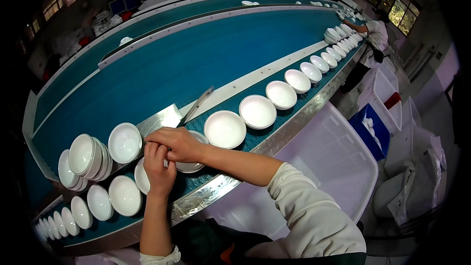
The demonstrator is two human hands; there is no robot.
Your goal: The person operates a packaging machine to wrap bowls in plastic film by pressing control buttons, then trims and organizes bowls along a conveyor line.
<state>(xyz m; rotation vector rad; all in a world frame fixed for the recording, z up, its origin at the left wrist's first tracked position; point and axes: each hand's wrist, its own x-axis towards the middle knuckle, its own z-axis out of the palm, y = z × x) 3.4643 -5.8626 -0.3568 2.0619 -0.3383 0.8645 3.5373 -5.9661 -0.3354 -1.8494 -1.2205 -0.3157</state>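
Note:
My left hand (158,169) reaches up from below, and my right hand (179,145) comes across from the right; they meet over the row of white bowls. Both have curled fingers, pressed together at the tips. Whatever is between them, if anything, is hidden. Partly covered by my right hand and forearm is a white bowl (189,168). Another bowl (141,176) shows behind my left hand. Just left of my hands, a white bowl (125,143) tilts on a raised metal ledge, near a leaning stack of bowls (82,154).
Single bowls (224,130) line the belt's near strip in both directions. A metal guide plate (164,118) and thin bar (197,104) stand beyond my hands. A wide teal conveyor (211,51) lies behind. Plastic tubs (314,167) are below the edge. Another person (375,37) works far right.

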